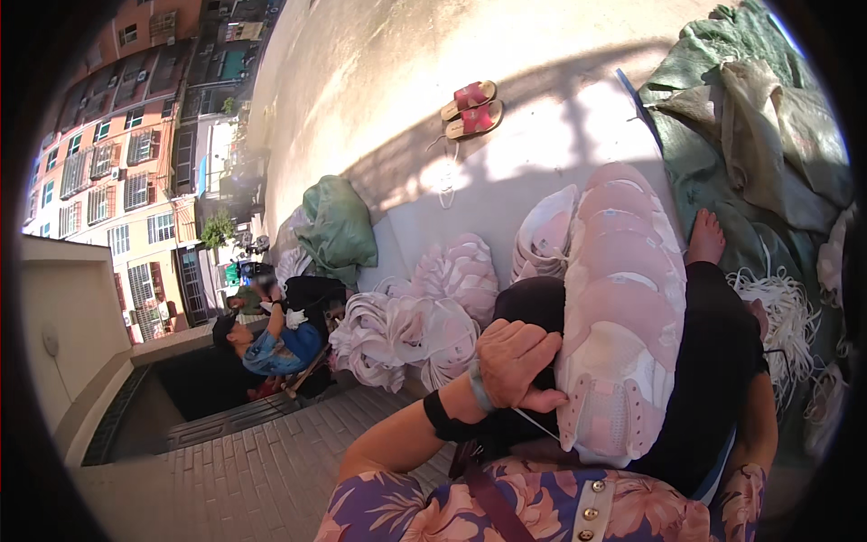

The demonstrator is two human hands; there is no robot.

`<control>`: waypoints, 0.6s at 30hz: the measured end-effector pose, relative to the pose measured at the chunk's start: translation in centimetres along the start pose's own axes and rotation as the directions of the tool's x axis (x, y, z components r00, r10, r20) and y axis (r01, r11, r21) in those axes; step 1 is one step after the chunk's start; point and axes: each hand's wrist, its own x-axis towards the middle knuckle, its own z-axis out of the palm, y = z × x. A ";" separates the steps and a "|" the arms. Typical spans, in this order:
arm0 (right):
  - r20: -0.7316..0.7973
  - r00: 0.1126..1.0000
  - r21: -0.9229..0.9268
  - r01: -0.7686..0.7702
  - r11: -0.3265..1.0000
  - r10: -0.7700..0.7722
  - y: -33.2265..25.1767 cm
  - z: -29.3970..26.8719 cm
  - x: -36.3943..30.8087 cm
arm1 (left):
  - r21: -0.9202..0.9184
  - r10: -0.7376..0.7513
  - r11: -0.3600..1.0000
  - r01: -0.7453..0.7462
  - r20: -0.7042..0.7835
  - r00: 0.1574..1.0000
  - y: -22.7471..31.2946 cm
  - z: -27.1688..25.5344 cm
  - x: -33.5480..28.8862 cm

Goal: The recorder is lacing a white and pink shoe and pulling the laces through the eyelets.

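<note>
A long overlapping stack of pink and white shoe uppers point(623, 289) lies across my lap, the nearest one with its eyelet rows facing me. Beside its left edge, my left hand point(517, 361) is closed in a fist, the thumb close to the eyelet flap. A thin white shoelace point(539, 425) runs from under this fist to the nearest upper. My right hand point(760, 318) shows only in part past my right knee, near a heap of white laces point(778, 334); its fingers are hidden.
More uppers point(411, 334) are piled to the left, with another bundle point(544, 233) beyond my knee. Green sacks point(338, 230) stand left and right. Red sandals point(474, 108) lie ahead on the ground. Another person point(280, 348) sits at far left by a brick-patterned surface point(262, 470).
</note>
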 end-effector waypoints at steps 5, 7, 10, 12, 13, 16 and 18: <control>-0.261 0.950 -0.234 0.109 0.966 -0.170 -9.4 0.9 3.3 | 0.041 -0.063 0.997 0.069 -0.141 0.988 0.2 -1.1 -2.4; -0.230 0.970 -0.114 0.055 0.992 -0.080 -8.0 -1.0 3.1 | 0.007 -0.049 0.999 0.051 -0.175 0.983 0.1 -1.1 -2.0; -0.172 0.984 0.100 -0.029 0.995 0.046 -7.6 -5.6 2.6 | -0.039 -0.050 0.998 0.043 -0.211 0.976 0.3 -0.7 -2.1; -0.128 0.985 0.231 -0.085 0.969 0.117 -7.2 -9.8 2.0 | -0.062 -0.052 0.997 0.038 -0.246 0.968 0.5 -0.3 -2.7; -0.101 0.984 0.289 -0.112 0.951 0.147 -6.8 -11.7 1.6 | -0.031 -0.035 0.999 0.028 -0.275 0.961 0.4 0.0 -2.9; -0.010 0.978 0.433 -0.182 0.883 0.207 -4.6 -18.1 -0.1 | -0.110 -0.057 0.994 0.019 -0.351 0.935 0.6 0.5 -3.5; 0.063 0.972 0.504 -0.226 0.834 0.225 -2.6 -22.9 -1.6 | -0.108 -0.034 0.994 -0.009 -0.389 0.921 0.7 0.5 -3.7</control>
